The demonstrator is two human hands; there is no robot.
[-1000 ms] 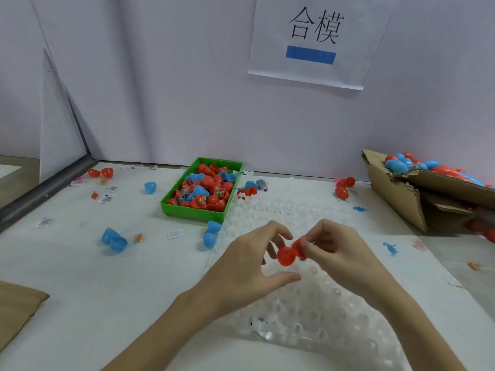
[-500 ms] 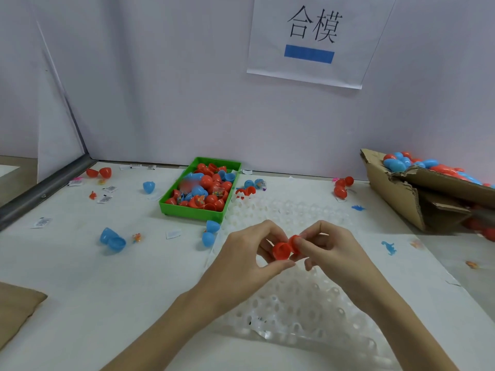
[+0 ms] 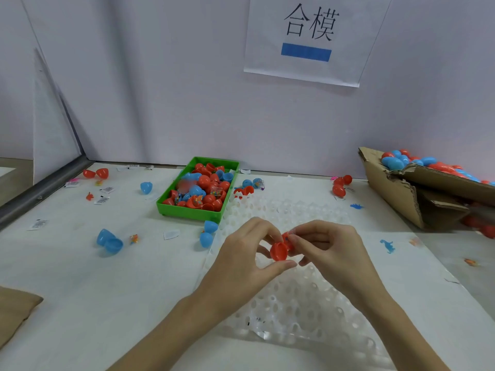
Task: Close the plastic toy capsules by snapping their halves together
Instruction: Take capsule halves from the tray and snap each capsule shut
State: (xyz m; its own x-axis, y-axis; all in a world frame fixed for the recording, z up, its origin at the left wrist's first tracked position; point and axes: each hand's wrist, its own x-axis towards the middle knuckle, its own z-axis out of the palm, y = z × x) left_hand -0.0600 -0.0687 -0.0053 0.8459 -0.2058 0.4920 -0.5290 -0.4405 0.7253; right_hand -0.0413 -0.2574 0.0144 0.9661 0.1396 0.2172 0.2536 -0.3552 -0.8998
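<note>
Pinching one red capsule, both hands' fingers work near capsule-filled green tray.

Head view, sole camera: worn on the person's head, facing forward and down over the white table toward its far edge and the grey partition wall. Wide-angle, close above the near edge. Frame spans left corner to right edge. No second view shares the scene.
</note>
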